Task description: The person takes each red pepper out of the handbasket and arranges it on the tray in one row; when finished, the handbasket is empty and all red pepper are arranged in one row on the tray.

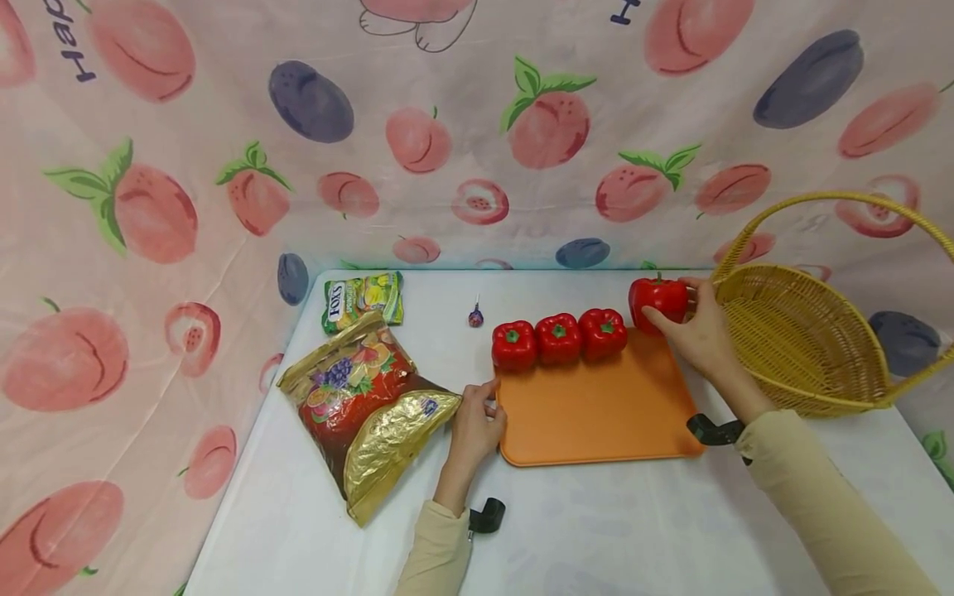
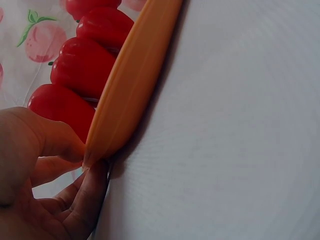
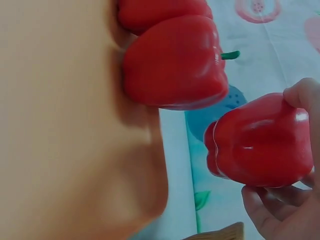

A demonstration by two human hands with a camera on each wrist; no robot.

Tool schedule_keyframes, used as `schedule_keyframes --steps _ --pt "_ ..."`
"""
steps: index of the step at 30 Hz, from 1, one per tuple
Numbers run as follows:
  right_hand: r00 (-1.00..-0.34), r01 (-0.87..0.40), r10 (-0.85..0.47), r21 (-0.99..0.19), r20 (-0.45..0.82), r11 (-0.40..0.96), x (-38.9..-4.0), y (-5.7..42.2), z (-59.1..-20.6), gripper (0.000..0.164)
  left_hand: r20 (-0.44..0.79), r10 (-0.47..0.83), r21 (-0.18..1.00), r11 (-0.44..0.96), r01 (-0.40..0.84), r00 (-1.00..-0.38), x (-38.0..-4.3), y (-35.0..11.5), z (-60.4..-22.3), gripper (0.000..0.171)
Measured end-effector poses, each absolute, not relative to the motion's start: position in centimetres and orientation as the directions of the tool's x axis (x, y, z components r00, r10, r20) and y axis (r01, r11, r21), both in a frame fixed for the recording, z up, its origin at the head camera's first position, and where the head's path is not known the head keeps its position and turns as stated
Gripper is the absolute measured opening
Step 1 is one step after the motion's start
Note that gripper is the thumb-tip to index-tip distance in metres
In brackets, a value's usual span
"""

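My right hand [image 1: 704, 335] grips a red bell pepper [image 1: 656, 298] between thumb and fingers, at the far right corner of an orange tray [image 1: 596, 414]. In the right wrist view this pepper [image 3: 260, 142] is apart from the tray and from the nearest other pepper [image 3: 175, 62]. Three more red bell peppers [image 1: 559, 339] stand in a row along the tray's far edge, green stems up. At the tray's left side, my left hand [image 1: 477, 422] pinches the rim, thumb above and fingers below, as the left wrist view shows.
To the right stands a yellow wicker basket [image 1: 797, 339] with a tall handle, close to my right hand. A large gold and brown candy bag [image 1: 365, 406] lies left of my left hand. Behind it are a green candy bag [image 1: 383, 291] and a small lollipop [image 1: 476, 315].
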State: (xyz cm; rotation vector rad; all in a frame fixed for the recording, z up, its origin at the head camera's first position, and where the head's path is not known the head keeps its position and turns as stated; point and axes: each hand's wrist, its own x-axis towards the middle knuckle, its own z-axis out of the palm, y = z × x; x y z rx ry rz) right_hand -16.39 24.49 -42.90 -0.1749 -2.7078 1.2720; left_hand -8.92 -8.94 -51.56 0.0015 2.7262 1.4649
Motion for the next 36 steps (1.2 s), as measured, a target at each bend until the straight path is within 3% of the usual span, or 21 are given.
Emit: schedule_keyframes --steps 6,19,36 --pt "-0.979 0.006 0.16 -0.774 0.123 0.633 -16.5 24.3 -43.9 0.08 -0.031 0.029 0.829 0.56 -0.01 -0.999 -8.9 -9.0 -51.5 0.047" --pt "-0.968 -0.037 0.17 -0.773 0.186 0.633 -16.0 24.3 -45.2 0.08 -0.036 0.026 0.832 0.555 -0.016 -0.999 -9.1 -9.0 -51.5 0.046" --pt "-0.971 -0.026 0.171 -0.786 0.167 0.618 -15.3 24.1 -46.8 0.081 -0.012 0.031 0.827 0.561 0.008 -0.999 -8.9 -9.0 -51.5 0.045"
